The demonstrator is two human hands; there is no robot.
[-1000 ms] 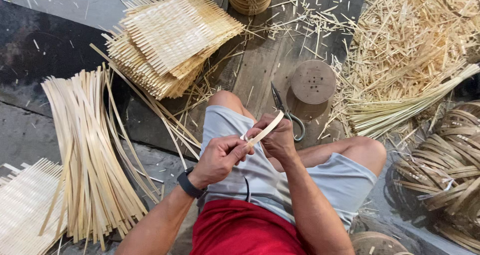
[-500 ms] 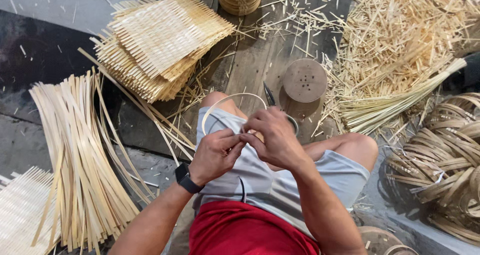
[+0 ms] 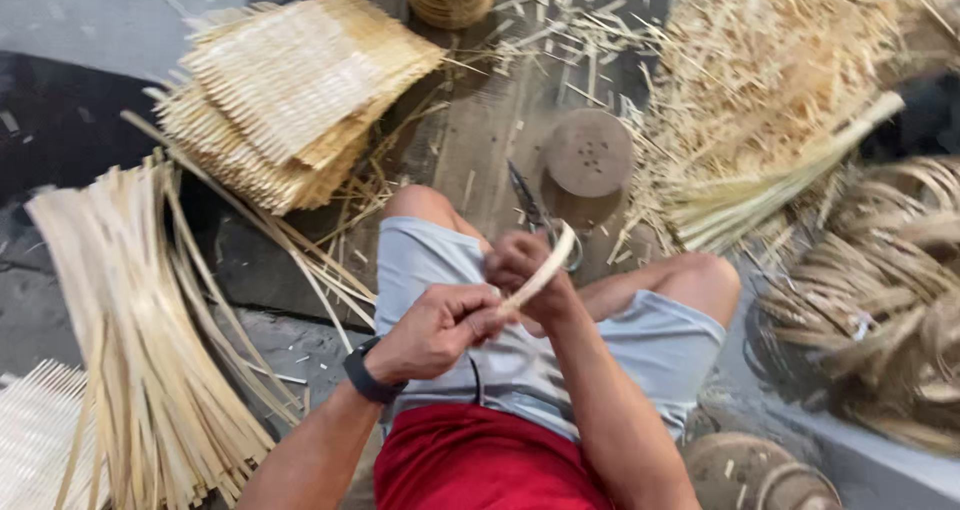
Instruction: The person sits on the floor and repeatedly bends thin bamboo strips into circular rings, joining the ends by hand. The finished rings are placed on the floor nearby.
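Head view — two hands point(image 3: 480, 300) pinching one bamboo strip point(image 3: 540, 270), one pair of scissors point(image 3: 535, 215) nearby.

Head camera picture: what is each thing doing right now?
Left hand: pinching the strip's near end.
Right hand: gripping the strip.
Bamboo strip: held, slightly curved.
Scissors: lying on the floor.
Woven mats: stacked.
Long strips: lying bundled.
Hoops: piled.

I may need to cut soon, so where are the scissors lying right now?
In the head view the scissors lie on the floor just beyond the right hand, between the raised knees, beside the round wooden disc.
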